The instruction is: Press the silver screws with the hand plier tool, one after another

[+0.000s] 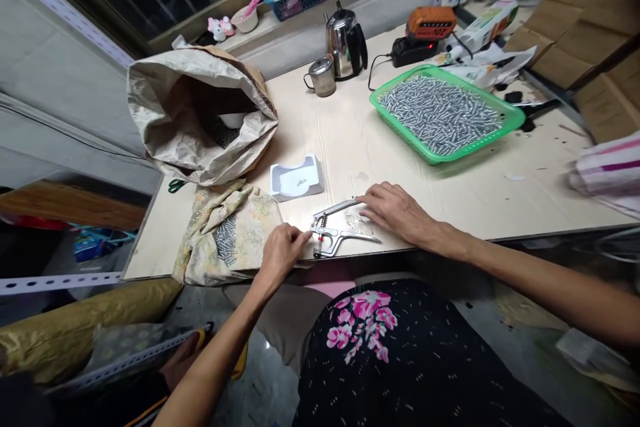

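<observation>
Spring-loaded metal hand pliers [330,232] lie at the table's front edge, handles spread, with a small red part near the head. My left hand [284,250] is closed in a pinch at the head; what is between the fingertips is too small to make out. The fingers of my right hand [397,215] are closed at the end of the upper handle. Small clear or shiny bits [354,220] lie between the handles. Left of my left hand, a patterned cloth [257,220] bears a heap of small metal pins [227,240].
A white open box [318,177] with a few small pieces sits behind the pliers. A green basket [435,158] full of metal pins stands right. An open sack [165,147] stands left. Behind are a kettle [344,40], a metal cup [323,79] and a battery on its charger [415,50].
</observation>
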The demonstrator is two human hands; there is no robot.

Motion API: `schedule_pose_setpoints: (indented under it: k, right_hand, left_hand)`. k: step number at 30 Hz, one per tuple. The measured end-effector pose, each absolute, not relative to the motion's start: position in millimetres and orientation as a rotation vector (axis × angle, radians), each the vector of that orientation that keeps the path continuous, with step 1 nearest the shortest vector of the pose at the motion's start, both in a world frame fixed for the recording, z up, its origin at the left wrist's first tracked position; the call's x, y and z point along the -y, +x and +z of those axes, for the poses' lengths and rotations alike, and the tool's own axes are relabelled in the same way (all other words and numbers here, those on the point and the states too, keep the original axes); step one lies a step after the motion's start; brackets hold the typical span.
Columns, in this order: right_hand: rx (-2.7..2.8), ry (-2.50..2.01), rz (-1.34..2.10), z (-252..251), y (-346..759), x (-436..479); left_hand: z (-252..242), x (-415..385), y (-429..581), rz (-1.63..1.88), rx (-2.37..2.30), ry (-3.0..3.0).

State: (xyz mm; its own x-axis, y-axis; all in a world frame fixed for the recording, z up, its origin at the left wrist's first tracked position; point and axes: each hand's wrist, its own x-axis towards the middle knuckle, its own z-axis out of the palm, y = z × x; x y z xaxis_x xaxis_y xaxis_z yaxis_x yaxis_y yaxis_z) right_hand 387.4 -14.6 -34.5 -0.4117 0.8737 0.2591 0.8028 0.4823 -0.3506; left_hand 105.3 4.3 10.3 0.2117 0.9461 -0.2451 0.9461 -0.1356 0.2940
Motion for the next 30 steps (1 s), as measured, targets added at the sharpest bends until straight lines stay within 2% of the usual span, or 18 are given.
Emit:
schedule_pose_setpoints:
  k: [3, 9, 16, 23, 28, 30]
  right_hand:
    - [2.355, -1.322, 0.299, -40.1, 374.7, 22.3]
    - [2.387, -1.257, 0.33, -55.2, 356.5, 32.7]
    - [2.345, -1.235, -0.013, -60.6, 347.2, 31.9]
    - [2.259, -1.272, 0.046, -67.7, 348.7, 32.9]
    - [2.239, -1.294, 0.093, -72.4, 347.9, 33.4]
    - [2.234, -1.299, 0.119, -74.1, 347.8, 33.8]
  left_hand:
    - [0.6, 2.1, 115.2, -0.164, -1.774, 1.919]
    - [-9.2, -9.9, 126.4, -0.242, -1.685, 1.766]
    - [-15.4, -23.6, 130.3, -0.278, -1.696, 1.673]
    - [15.8, -31.5, 117.2, -0.368, -1.771, 2.194]
    - [37.2, -90.1, 115.7, -0.087, -1.808, 2.477]
    - [35.8, -118.0, 120.4, -0.131, -1.834, 2.467]
